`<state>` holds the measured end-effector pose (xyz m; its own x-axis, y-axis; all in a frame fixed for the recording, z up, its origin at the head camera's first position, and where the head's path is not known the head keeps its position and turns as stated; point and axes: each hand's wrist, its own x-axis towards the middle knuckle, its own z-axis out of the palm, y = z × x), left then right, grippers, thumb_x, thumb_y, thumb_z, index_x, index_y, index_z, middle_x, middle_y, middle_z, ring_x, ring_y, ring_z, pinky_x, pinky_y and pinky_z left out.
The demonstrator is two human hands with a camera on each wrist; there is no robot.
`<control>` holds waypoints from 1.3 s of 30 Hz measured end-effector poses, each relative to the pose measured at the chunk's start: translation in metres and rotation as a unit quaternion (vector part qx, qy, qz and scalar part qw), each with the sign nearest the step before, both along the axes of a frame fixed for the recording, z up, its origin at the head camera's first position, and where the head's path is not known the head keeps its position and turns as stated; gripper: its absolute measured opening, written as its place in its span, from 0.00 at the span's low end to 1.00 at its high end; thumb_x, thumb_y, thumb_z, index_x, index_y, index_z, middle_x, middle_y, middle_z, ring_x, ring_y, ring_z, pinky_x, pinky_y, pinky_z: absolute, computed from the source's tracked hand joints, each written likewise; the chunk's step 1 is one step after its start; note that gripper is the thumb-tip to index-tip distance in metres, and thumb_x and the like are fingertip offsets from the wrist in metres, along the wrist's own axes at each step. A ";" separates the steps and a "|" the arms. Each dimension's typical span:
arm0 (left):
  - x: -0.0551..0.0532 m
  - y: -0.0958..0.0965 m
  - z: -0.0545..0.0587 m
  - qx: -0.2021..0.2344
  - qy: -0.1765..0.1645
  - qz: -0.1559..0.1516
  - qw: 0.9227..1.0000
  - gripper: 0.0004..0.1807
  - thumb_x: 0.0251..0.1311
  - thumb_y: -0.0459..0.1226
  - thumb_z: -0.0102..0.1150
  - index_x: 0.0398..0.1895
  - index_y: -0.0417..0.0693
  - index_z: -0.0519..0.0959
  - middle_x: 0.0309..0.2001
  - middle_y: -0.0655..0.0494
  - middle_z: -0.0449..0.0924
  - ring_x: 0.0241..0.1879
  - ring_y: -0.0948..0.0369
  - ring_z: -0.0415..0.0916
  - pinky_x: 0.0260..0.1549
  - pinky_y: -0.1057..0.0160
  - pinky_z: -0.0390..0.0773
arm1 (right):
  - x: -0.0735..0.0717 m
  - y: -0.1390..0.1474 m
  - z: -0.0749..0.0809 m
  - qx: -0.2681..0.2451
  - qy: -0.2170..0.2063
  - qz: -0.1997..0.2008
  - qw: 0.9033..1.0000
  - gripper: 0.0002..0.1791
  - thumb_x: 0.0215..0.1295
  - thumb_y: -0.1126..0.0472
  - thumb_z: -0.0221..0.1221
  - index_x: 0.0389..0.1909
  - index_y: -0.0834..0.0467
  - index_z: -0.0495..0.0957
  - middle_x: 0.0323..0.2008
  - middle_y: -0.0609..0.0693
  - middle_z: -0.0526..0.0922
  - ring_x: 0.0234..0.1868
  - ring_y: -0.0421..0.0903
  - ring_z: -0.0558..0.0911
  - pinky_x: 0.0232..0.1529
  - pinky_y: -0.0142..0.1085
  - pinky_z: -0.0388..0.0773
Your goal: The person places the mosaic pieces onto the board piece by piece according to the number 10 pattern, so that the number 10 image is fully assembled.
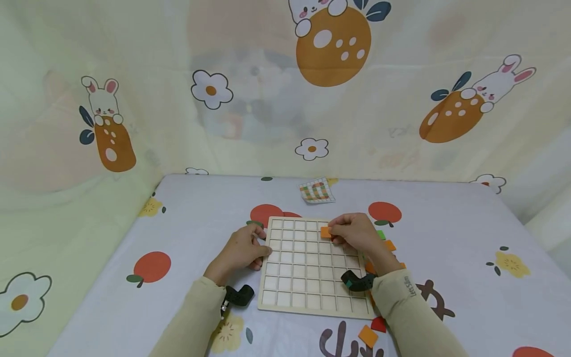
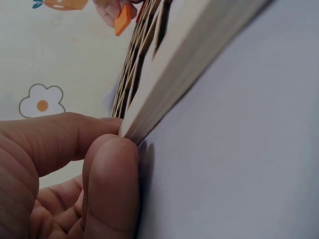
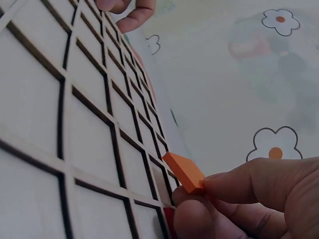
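Observation:
A wooden grid board [image 1: 294, 313] with square cells lies on the table between the two hands. My left hand [image 1: 241, 249] holds its left edge, thumb and index fingertips right at the rim in the left wrist view. Over the far right part of the board, my right hand [image 1: 355, 232] pinches an orange square tile [image 3: 184, 172] between thumb and index finger. The tile is tilted close over the cells. A red piece [image 3: 169, 219] shows at the board under the right fingers, mostly hidden by them.
Loose orange tiles [image 1: 368, 336], a red piece [image 1: 378, 325] and a green piece [image 1: 380, 234] lie along the board's right side, partly covered by the right arm. Behind the board lies a small card with a coloured grid pattern [image 1: 317, 191]. A printed curtain [image 1: 258, 148] hangs behind the table.

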<state>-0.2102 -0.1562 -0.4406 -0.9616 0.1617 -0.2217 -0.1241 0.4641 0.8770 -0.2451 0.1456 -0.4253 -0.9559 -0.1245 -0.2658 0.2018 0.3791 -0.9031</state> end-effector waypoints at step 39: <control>-0.002 0.001 0.000 0.001 -0.006 0.000 1.000 0.16 0.63 0.30 0.70 0.50 0.40 0.74 0.25 0.47 0.76 0.14 0.61 0.76 0.17 0.65 0.82 | 0.002 -0.003 -0.001 0.006 0.039 -0.006 0.999 0.12 0.72 0.61 0.63 0.48 0.66 0.84 0.36 0.54 0.86 0.26 0.45 0.80 0.29 0.34 0.81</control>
